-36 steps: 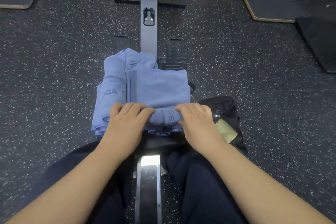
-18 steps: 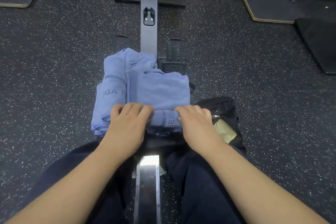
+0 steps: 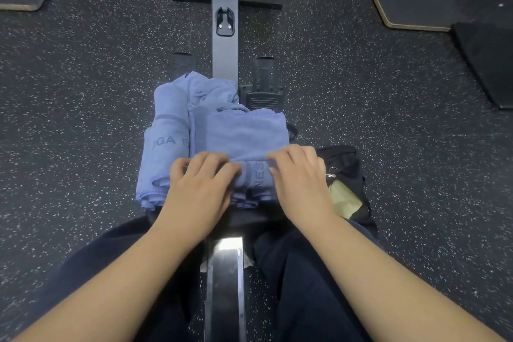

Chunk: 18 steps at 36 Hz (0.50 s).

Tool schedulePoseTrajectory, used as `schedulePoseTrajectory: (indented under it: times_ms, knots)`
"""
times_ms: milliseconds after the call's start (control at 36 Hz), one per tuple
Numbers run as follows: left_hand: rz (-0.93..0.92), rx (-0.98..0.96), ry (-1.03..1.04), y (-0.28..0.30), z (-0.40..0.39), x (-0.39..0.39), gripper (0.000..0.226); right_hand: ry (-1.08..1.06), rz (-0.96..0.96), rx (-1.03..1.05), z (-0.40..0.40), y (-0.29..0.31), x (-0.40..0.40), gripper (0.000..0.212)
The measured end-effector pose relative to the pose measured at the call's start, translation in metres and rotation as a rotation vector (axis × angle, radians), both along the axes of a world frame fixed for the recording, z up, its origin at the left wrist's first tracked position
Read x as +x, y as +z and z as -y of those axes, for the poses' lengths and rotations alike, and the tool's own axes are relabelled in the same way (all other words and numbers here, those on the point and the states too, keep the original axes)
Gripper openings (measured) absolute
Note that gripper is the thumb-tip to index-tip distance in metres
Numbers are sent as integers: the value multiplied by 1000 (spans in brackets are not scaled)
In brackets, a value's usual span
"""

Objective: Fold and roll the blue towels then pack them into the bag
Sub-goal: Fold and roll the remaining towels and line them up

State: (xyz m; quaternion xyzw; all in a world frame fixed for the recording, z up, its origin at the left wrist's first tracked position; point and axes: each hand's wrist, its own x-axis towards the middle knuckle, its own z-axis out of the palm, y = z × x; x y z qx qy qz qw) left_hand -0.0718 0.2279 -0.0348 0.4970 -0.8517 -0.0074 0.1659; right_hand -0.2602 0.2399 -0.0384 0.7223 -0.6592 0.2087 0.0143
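A folded blue towel (image 3: 244, 134) lies on the seat of a rowing machine in front of me, its near end turned into a roll (image 3: 254, 176) with dark lettering. My left hand (image 3: 200, 183) and my right hand (image 3: 298, 175) both curl their fingers over this roll, one at each end. Under and left of it lies another blue towel (image 3: 166, 141), with a crumpled blue towel (image 3: 212, 89) behind. A black bag (image 3: 347, 178) sits open on the floor just right of my right hand.
The rower's black rail (image 3: 224, 44) runs away from me, with footrests (image 3: 265, 86) beside it. Speckled dark rubber floor (image 3: 388, 147) lies on both sides. Platform edges (image 3: 399, 23) and a dark mat (image 3: 488, 64) stand at the far right.
Both hands have rolled the near end of the towel a little further away from me, so the roll is thicker and the flat part shorter.
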Motion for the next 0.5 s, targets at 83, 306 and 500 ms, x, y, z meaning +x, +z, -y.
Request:
schedulePoseTrajectory:
  times_ms: [83,306,500]
  knots:
    - [21,31,15,2,1,0,45,64,-4,-64,0,5,3,27]
    - [16,50,43,3,4,0,49,151,22,-18,-2,4,3,18]
    - [9,-2,54,-2,9,-2,34,145,-1,31,-1,5,3,35]
